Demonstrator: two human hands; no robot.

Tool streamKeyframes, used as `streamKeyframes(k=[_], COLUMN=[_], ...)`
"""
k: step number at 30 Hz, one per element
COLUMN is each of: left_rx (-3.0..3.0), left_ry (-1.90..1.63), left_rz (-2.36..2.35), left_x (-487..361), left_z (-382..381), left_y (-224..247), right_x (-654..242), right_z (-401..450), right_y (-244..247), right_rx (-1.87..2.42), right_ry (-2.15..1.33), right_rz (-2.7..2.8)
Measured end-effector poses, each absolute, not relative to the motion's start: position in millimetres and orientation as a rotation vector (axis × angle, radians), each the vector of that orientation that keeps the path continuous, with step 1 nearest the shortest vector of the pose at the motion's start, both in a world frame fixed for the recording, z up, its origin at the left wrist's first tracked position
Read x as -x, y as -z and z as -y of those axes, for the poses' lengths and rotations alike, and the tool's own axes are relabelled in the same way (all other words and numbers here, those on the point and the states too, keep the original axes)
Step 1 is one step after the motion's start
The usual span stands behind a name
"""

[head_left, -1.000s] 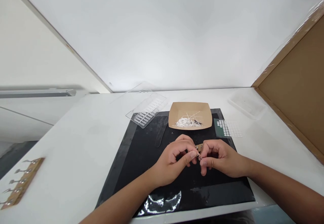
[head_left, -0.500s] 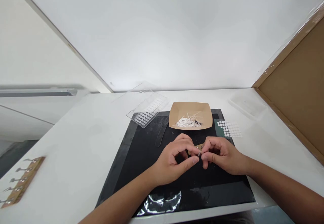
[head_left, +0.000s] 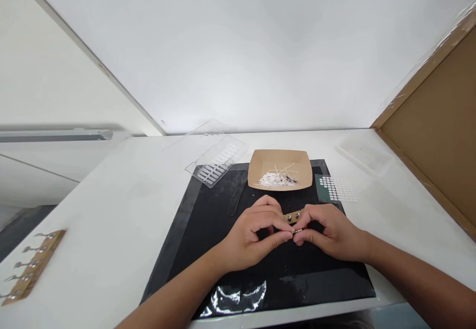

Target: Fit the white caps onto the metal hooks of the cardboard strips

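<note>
Over the black mat [head_left: 201, 239], my left hand [head_left: 256, 230] and my right hand [head_left: 329, 232] meet fingertip to fingertip. Both are closed in a pinch on one tiny pale, silvery piece [head_left: 296, 231]; its kind is too small to make out. Just behind the fingers, a small wooden strip [head_left: 293, 217] with round metal studs lies on the mat, its ends partly covered by my hands.
Beyond my hands stands a brown paper tray [head_left: 280, 156] with white scraps. A dark nail file [head_left: 237, 197] and a clear case of white nail tips [head_left: 215, 167] lie left. Right are a dotted sticker sheet [head_left: 336, 189] and clear lid [head_left: 364, 158]. A wooden stand [head_left: 35, 267] sits far left.
My fingertips have shifted slightly and the right fingers have turned, so the tiny piece now lies more level between both pinches. More of the studded wooden strip shows behind them.
</note>
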State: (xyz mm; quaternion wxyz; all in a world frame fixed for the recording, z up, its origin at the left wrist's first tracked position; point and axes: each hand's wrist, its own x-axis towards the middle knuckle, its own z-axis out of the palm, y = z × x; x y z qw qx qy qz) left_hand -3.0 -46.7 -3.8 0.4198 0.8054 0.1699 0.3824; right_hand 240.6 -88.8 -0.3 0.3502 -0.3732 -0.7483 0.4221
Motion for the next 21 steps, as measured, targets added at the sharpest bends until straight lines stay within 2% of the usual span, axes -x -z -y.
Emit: streamKeyframes(k=[9,16,21], left_rx=[-2.057,-2.035,-1.941], left_ry=[-0.943,-0.930,-0.882], left_rz=[-0.317,-0.348,-0.400], left_x=[4,5,5], left_z=[47,50,53], left_y=[-4,-7,-5], right_x=[-239,-234,-233], right_z=[91,94,94], right_y=[-2,4,2], right_rx=[0.882,0.792,0.775], right_ry=[-0.800,-0.396,-0.281], right_rz=[2.124,2.159,2.163])
